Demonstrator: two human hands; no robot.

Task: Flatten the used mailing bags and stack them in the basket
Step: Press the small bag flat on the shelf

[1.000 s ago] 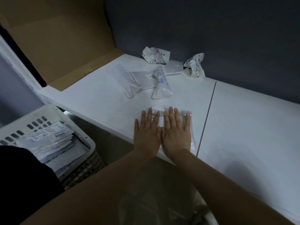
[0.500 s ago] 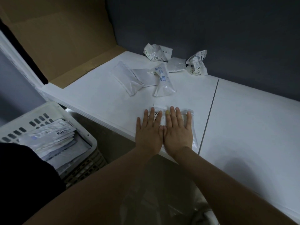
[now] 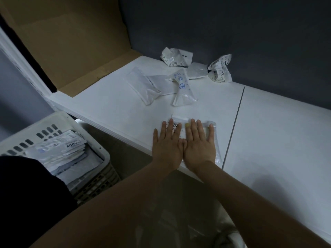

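A white mailing bag (image 3: 182, 119) lies flat near the front edge of the white table (image 3: 111, 104). My left hand (image 3: 167, 145) and my right hand (image 3: 198, 145) press down on it side by side, fingers straight, covering most of it. Further back lie several crumpled and folded mailing bags: one with blue print (image 3: 182, 88), a flat white one (image 3: 141, 86), and two crumpled ones (image 3: 176, 57) (image 3: 220, 70) against the wall. The white plastic basket (image 3: 100, 149) stands low on the left with a stack of flattened bags (image 3: 59, 151) inside.
A brown cardboard sheet (image 3: 71, 42) leans at the table's back left. A dark wall (image 3: 232, 29) runs behind the table. A seam (image 3: 234, 122) splits the tabletop just right of my hands. Below the table edge is a dim plastic bag (image 3: 179, 221).
Both hands stay pressed flat on the bag, almost unmoved. The view has shifted slightly, so the bags at the back sit a little higher and more to the right.
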